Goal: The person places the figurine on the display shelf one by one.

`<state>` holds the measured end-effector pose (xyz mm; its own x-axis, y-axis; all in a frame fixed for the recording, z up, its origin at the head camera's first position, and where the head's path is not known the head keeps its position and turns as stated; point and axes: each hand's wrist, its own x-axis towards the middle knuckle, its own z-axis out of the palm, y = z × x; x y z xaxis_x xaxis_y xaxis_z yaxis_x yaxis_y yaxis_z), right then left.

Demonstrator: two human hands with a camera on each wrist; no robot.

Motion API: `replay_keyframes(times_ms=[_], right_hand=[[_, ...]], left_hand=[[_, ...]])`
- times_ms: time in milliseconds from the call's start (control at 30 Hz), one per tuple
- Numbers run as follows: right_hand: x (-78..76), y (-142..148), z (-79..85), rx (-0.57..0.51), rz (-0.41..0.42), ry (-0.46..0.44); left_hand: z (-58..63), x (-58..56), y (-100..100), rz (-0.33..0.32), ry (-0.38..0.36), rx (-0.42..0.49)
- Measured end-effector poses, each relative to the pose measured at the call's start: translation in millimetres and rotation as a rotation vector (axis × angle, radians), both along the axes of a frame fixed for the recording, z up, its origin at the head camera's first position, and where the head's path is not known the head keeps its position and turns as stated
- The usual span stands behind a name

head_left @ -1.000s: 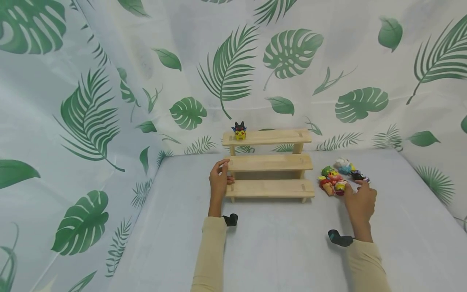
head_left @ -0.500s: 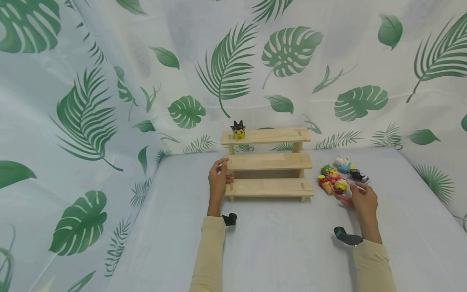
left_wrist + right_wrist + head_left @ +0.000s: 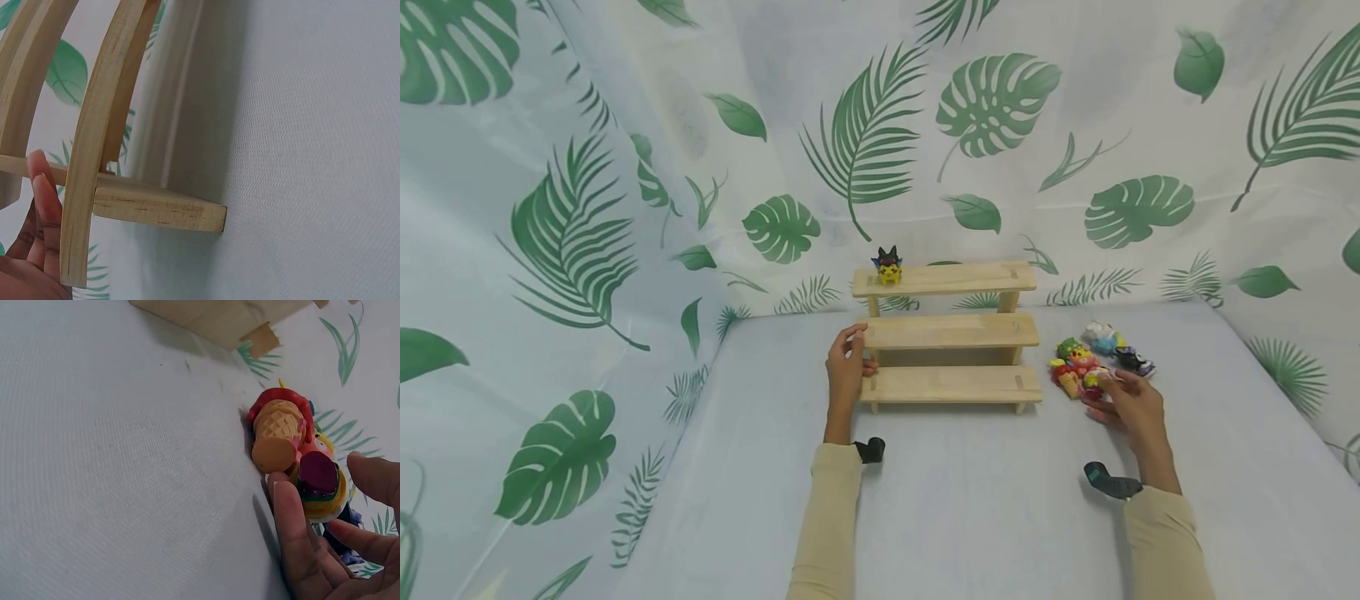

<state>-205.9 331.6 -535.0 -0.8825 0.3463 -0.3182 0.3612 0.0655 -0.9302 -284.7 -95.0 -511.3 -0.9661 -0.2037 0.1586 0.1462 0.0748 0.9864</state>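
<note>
A three-tier wooden display shelf [image 3: 951, 333] stands on the table. My left hand [image 3: 846, 367] grips its left end at the middle tier; in the left wrist view, fingers [image 3: 47, 206] bend around the wood. My right hand [image 3: 1133, 408] is at a pile of small toy figures. Its fingers [image 3: 290, 519] touch a yellow figure with a purple base [image 3: 319, 475], while the thumb stands apart from it. Beside that lies an ice-cream-cone figure [image 3: 277, 431]. A yellow figure with black ears [image 3: 889, 267] sits on the top tier's left end.
Near the right hand lie a green figure [image 3: 1069, 348], a white and blue one [image 3: 1102, 337] and a black one [image 3: 1133, 362]. A white cloth [image 3: 970, 500] covers the table. Behind hangs a leaf-print curtain [image 3: 820, 100].
The right hand drew back to the right from the pile, then moved left to the yellow figure with its fingers spread around it. My left hand keeps its place on the shelf.
</note>
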Motion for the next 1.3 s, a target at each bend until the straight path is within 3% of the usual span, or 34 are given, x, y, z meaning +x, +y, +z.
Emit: replay_keyframes(times_ms=[267,533,767,1033,1300], right_hand=[[-4.3,2.5,-3.1,0.021,0.0,-0.02],[-9.8,3.7,0.0,0.028,-0.024,-0.1],[-10.0,1.8,4.2,-0.047,-0.067,-0.103],[-6.4,1.7,5.7,-0.19,-0.179,-0.106],[-5.5,1.4,4.4,-0.312,-0.256,-0.095]], left_hand=[[3.1,0.0,-2.1,-0.036,-0.023,-0.002],[29.5,16.5,0.2,-0.062,-0.021,-0.017],[32.6,19.8,-0.1,-0.064,-0.02,-0.002],[30.3,17.9,0.0,-0.059,-0.02,-0.004],[3.8,1.5,-0.6,-0.019,-0.034,-0.001]])
